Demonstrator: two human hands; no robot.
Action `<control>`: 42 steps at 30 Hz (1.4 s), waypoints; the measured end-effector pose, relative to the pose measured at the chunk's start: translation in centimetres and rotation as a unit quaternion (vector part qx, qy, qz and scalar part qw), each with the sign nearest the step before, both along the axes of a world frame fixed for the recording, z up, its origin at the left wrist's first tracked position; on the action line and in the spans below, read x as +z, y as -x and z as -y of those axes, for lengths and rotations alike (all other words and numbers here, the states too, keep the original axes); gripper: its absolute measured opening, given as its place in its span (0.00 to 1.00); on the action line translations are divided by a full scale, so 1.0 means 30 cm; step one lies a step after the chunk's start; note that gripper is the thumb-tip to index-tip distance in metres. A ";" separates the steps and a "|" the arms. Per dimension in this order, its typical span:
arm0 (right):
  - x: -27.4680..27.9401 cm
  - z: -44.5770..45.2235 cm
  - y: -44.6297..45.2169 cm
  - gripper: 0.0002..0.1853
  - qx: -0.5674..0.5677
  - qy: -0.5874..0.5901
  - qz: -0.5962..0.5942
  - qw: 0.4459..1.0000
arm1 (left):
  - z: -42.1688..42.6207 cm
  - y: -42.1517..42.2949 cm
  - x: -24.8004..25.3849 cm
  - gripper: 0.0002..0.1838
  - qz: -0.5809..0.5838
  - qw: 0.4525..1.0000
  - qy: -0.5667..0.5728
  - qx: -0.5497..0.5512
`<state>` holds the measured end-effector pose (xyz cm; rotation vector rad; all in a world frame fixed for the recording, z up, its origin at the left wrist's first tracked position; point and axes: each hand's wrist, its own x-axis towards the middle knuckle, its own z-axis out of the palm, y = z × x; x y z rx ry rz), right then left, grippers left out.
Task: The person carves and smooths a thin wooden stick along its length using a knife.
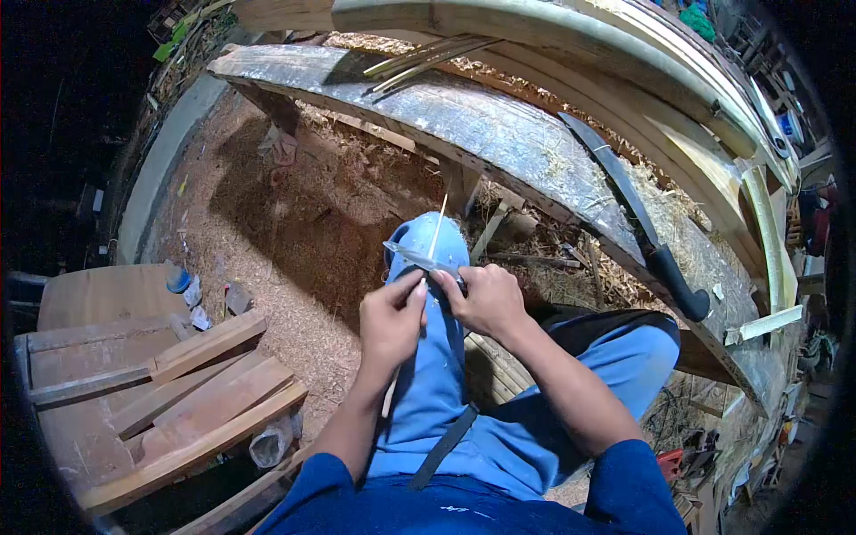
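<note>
From far, I watch the left hand pinch the thin stick between thumb and fingers, over the blue trouser knee. The right hand is closed around the knife, whose blade crosses the stick near both hands. If the stick rolls, I think the blade may slip into fingers or knee. Where its edge faces, I cannot tell.

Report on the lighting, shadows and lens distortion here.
Head view: wide-lens distortion seems to bow the bench, and the corners go black; head view: a broad shadow darkens part of the floor; head view: the left hand, right hand and small knife are well lit.
</note>
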<state>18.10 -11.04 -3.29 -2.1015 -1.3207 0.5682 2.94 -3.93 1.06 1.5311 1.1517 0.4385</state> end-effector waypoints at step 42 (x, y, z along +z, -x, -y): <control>-0.037 -0.009 -0.021 0.31 -0.004 -0.016 0.049 0.999 | 0.004 -0.009 -0.019 0.15 0.070 0.993 0.091 0.032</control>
